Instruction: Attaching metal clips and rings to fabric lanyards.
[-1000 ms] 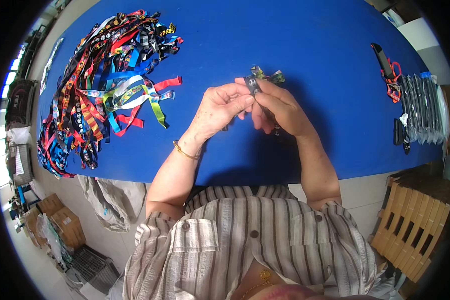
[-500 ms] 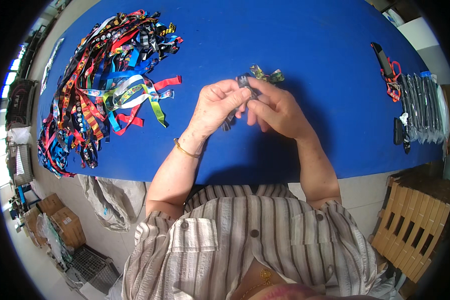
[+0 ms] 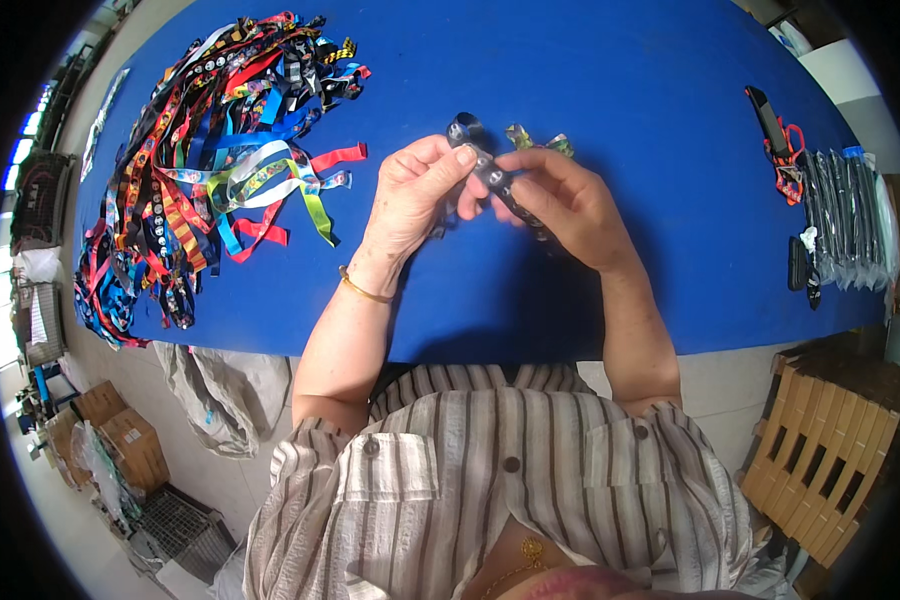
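Over the blue table (image 3: 670, 90), my left hand (image 3: 410, 195) pinches a black patterned strap (image 3: 492, 176) between thumb and fingers. The strap's upper end curls into a loop above the left thumb. My right hand (image 3: 575, 208) grips the same strap from the other side, its fingertips close to the left ones. Part of the strap hangs below the hands, mostly hidden by the fingers. Just beyond the right fingers, a green patterned strap (image 3: 517, 135) lies on the table. A large tangled pile of colourful printed straps (image 3: 185, 170) spreads over the table's left side.
Red-handled scissors (image 3: 793, 143) lie at the far right beside a long black tool (image 3: 763, 110). Next to them are several dark items in clear plastic sleeves (image 3: 842, 215) and a small black object (image 3: 796, 262). Cardboard pieces (image 3: 818, 455) stand at lower right, boxes (image 3: 135, 450) at lower left.
The strap has been turned and spread between my hands, so its loop now shows above the left thumb. Both hands have shifted slightly, the left one to the left.
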Demonstrator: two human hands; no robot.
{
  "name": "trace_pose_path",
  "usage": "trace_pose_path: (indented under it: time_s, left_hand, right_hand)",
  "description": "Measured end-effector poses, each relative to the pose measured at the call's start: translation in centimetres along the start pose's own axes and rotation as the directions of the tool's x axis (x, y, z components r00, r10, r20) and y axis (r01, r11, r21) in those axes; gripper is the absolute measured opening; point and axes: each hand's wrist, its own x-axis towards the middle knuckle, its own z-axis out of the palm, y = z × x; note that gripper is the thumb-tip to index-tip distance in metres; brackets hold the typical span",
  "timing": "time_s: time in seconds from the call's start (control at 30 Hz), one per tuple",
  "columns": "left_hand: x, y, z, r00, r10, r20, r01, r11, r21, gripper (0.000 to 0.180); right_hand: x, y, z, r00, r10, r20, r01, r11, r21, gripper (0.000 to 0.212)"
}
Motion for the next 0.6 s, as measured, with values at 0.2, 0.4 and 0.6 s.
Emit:
trace_pose_path:
  time_s: [0.2, 0.4, 0.6]
  left_hand:
    - [0.0, 0.4, 0.0, 0.996, -0.009, -0.088, 0.011, 1.0, 0.028, 0.018]
    - [-0.3, 0.7, 0.5, 0.993, -0.02, -0.117, 0.013, 0.998, -0.056, 0.017]
    - [-0.3, 1.2, 0.3, 0.99, 0.011, -0.139, -0.023, 0.996, -0.085, 0.015]
  right_hand:
    - [-2.0, -1.5, 2.6, 0.951, -0.229, -0.207, 0.152, 0.932, -0.33, 0.015]
    - [-1.7, -0.5, 6.1, 0.989, -0.018, -0.145, -0.088, 0.721, -0.687, 0.033]
    - [-0.4, 2.3, 7.1, 0.99, -0.049, -0.13, -0.03, 0.838, -0.546, 0.023]
